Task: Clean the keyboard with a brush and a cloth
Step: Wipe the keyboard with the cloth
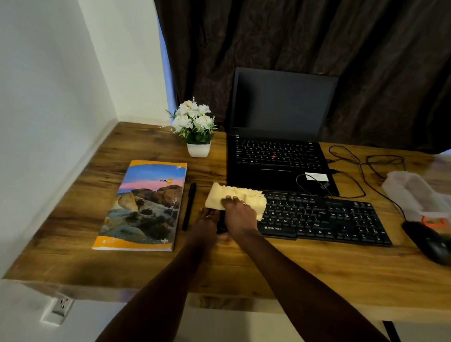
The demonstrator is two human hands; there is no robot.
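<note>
Bunching the limp cloth (219,197) under curled fingers (231,198), our right hand (239,214) presses the seemingly light keyboard (327,218) near the desk's (251,271) front edge. Our left hand (207,221) rests at its left end; we cannot tell its grip.

Both forearms (170,282) are showing bare. The left hand (207,221) is wearing a small ring (208,217) on one finger; the right hand (239,212) is wearing a second ring (243,203), just behind its gripping fingertips (227,197).
</note>
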